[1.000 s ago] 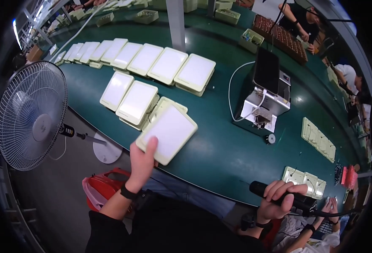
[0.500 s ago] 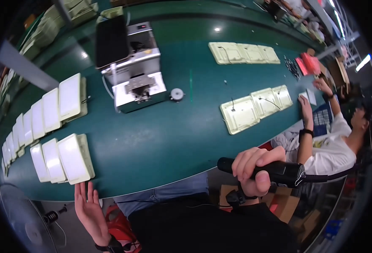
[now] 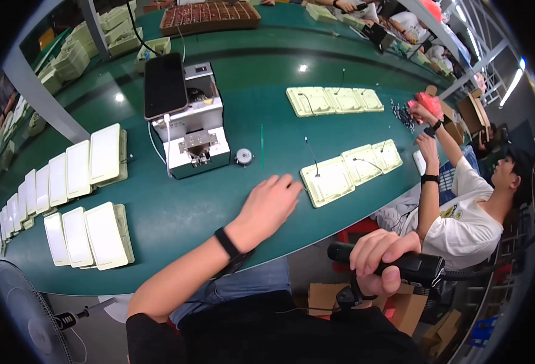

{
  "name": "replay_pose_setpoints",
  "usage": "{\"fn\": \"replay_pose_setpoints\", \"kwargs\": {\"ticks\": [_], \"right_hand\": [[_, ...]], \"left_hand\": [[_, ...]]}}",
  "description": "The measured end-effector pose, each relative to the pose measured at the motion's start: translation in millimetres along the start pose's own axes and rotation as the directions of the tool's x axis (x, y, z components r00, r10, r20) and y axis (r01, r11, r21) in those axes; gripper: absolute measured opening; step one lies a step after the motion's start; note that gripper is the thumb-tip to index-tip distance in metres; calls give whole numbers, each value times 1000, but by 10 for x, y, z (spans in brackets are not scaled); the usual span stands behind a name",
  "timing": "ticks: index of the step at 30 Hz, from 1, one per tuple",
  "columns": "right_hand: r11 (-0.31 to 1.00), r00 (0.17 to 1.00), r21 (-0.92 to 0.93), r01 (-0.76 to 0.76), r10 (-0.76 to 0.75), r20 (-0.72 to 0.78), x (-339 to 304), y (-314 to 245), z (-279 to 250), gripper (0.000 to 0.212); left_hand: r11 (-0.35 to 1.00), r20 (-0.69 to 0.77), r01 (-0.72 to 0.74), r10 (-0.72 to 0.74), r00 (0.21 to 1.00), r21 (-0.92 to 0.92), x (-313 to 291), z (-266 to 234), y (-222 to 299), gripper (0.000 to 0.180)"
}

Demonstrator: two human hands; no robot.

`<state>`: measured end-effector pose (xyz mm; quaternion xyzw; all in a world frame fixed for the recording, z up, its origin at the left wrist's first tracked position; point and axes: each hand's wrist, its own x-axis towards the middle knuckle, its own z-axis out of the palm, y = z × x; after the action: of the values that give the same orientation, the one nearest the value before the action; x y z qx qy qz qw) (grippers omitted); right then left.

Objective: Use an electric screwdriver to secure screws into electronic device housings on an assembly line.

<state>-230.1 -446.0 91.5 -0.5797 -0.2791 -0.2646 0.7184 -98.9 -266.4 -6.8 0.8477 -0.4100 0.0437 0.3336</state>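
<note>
In my right hand is a black corded electric screwdriver, held level near the table's front edge, its cable running off to the right. My left hand reaches out over the green table, palm down, with its fingers apart and slightly bent. Its fingertips are close beside the nearest pale cream plastic housing; whether they touch it I cannot tell. That housing lies open side up with a thin dark wire standing from it. Two similar housings continue its row to the right, and another row of housings lies farther back.
A screw feeder machine with a phone on top stands left of centre. Beside it sits a small round metal part. White-faced panels lean in rows at left, above a fan. At right, a co-worker handles parts near a red bag.
My left hand has moved from beside the leaning panels, up and right across the table to the nearest housing. My right hand still grips the screwdriver, slightly lower and farther right in the view.
</note>
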Motion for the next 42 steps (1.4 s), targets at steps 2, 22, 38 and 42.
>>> {"fn": "replay_pose_setpoints", "kwargs": {"ticks": [2, 22, 38, 42], "right_hand": [[1000, 1000, -4, -3, 3, -3, -28, -7, 12, 28], [985, 966, 74, -158, 170, -196, -105, 33, -11, 37], [989, 999, 142, 50, -51, 6, 500, -168, 139, 34], [987, 992, 141, 72, -85, 89, 736, -72, 309, 35]], "left_hand": [[998, 42, -9, 7, 999, 59, 196, 127, -78, 19], [716, -414, 261, 44, 909, 648, 673, -1406, -264, 2], [866, 26, -315, 331, 943, 387, 148, 515, 247, 58], [889, 147, -209, 162, 976, 408, -404, 105, 396, 71]]}}
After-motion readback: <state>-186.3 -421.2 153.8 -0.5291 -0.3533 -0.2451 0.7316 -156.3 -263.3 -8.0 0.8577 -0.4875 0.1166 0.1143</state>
